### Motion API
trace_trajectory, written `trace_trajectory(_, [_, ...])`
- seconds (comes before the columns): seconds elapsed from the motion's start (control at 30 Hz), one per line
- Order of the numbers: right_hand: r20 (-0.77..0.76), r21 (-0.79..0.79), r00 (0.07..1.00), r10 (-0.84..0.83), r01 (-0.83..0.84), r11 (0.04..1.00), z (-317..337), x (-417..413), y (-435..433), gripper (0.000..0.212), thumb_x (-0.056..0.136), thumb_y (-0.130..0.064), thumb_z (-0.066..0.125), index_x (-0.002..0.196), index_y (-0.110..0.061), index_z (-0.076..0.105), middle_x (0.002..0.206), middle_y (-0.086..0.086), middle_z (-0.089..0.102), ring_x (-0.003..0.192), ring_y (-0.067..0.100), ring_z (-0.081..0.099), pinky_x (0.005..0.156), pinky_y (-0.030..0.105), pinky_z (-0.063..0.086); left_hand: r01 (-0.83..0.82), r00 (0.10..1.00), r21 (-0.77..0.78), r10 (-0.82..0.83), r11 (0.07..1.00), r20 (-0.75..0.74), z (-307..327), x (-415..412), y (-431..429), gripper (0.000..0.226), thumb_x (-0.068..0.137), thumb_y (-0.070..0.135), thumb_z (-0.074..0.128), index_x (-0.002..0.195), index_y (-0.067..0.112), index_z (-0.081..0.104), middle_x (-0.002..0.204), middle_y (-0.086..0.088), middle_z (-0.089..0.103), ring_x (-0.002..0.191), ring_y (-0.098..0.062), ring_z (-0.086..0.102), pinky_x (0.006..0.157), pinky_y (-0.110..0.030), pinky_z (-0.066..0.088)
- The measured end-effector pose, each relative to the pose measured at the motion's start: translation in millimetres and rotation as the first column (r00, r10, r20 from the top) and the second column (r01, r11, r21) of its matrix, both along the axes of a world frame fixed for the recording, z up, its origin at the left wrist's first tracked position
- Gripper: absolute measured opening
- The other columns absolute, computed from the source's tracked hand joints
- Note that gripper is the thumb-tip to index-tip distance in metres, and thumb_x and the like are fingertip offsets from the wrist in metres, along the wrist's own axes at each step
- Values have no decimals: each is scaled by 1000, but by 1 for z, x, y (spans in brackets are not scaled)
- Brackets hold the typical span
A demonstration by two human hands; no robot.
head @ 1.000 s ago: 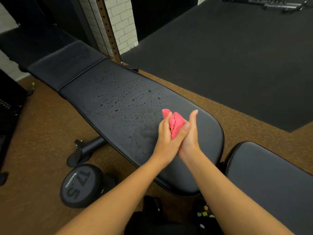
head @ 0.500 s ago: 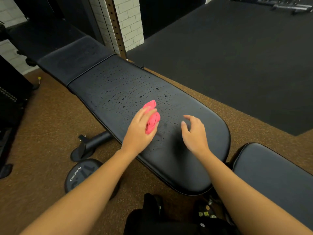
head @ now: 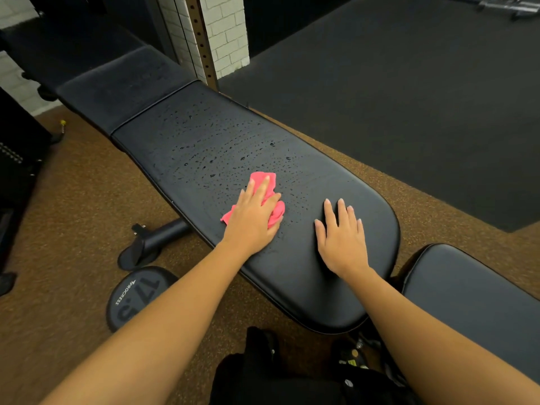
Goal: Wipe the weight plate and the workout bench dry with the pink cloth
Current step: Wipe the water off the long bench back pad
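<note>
Head view: my left hand (head: 251, 220), which half a second ago held the pink cloth (head: 263, 180) bunched above the pad, now presses it down flat-fingered on the workout bench (head: 292, 287). My right hand (head: 342, 238) has settled open-palmed at its 3 o'clock. Droplets (head: 222, 153) remain toward 11 o'clock; I judge wiping barely begun

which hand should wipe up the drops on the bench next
Left: the left hand presses the crumpled pink cloth on the black padded bench beside the droplets; the right hand lies bare.
</note>
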State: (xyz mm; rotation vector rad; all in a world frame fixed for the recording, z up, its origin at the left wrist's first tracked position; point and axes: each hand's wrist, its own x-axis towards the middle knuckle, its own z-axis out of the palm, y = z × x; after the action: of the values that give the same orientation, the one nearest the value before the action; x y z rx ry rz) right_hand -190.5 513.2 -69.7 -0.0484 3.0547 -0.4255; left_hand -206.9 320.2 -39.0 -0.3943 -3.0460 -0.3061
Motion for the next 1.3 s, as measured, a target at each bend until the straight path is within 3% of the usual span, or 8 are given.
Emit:
trace_trajectory(0.17, [-40,-20,999,-6,5,1000,-6,1,-1,55,100,-41,25,149,-17,19,156,13,17,143,32,14,114,47,14,45,998,46,-43,998,-39,-14,37,12,48,87,34,54,128,10,55,147,-15,37,136,-42,27,104,-53,34])
trace_trajectory(0.4, [-42,-6,999,-7,7,1000,-6,1,2,55,100,-42,24,150,-19,17,157,11,15,144,30,12,115,44,12,96,994,-36,-98,995,-54,-8,18,-6,56,89,46,31,132,17,52,151,-10,32,139,-36,25,112,-50,18])
trace_trajectory(0.57, [-31,-16,1000,0,0,1000,-5,1,2,56,100,-43,23,150,-20,15,157,11,14,144,29,11,115,43,12,-68,996,118,73,991,-43,-4,0,-20,48,93,34,49,136,13,46,153,-11,25,142,-38,16,112,-50,18])
trace_trajectory(0.7, [-52,-27,999,-6,5,1000,-7,0,0,55,100,-40,28,149,-18,20,156,13,18,143,32,15,114,46,15,65,996,149,-56,987,-64,-19,39,2,50,85,33,46,131,13,52,149,-11,34,140,-37,23,107,-50,33])
trace_trajectory(0.83, [-64,-28,998,0,-1,1000,-8,0,1,55,100,-40,29,149,-16,21,155,14,20,143,33,16,114,47,15,198,979,124,-190,972,-71,-28,69,16,48,84,25,56,131,15,52,149,-7,35,140,-31,26,107,-42,30])
trace_trajectory(0.93, [-55,-4,998,-1,1,1000,-8,0,2,55,100,-41,26,150,-18,18,156,13,17,143,31,14,114,45,14,244,968,62,-239,968,-74,-24,53,5,47,85,26,53,131,14,52,148,-9,37,137,-33,31,103,-49,39])
trace_trajectory(1.03, [-42,-1,999,-3,3,1000,-7,1,2,56,100,-42,23,150,-20,15,157,11,14,144,30,12,115,44,12,142,989,79,-138,987,-52,-16,31,-9,46,86,21,57,131,12,52,149,-11,35,138,-34,29,94,-57,45])
trace_trajectory(1.3, [-58,-9,998,-10,9,1000,-5,1,-1,55,100,-40,26,150,-17,18,156,15,17,143,32,14,114,46,14,-6,996,211,24,977,-81,-19,48,15,49,80,19,55,128,8,55,147,-12,38,138,-37,28,101,-45,38])
